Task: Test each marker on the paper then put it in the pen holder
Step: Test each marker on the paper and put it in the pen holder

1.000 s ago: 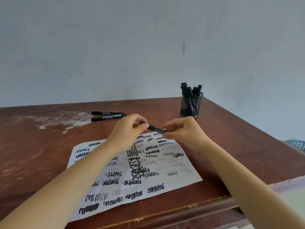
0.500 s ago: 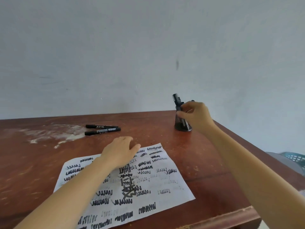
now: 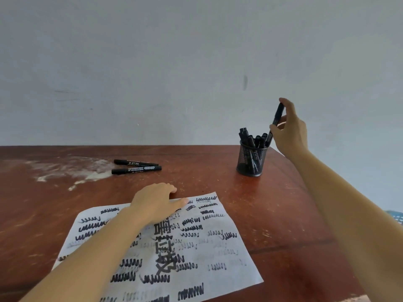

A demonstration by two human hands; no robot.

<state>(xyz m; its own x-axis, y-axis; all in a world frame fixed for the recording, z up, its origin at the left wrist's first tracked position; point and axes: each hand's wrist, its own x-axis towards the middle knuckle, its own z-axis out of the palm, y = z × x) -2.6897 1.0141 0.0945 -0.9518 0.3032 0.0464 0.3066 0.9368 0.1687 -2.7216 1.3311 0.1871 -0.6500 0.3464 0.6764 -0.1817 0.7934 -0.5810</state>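
Nearly upright marker [image 3: 276, 119], top leaning right, lower end at rim of pen holder [image 3: 250, 160]; pinched in right hand [image 3: 290, 131]; left hand [image 3: 154, 203] flat, relaxed, on paper [image 3: 218, 247].

Worn glossy wooden table [image 3: 272, 214], black wire-mesh pen holder [image 3: 251, 159], matt paper [image 3: 229, 253]

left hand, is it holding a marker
No, the left hand rests open on the paper; the right hand holds the marker.
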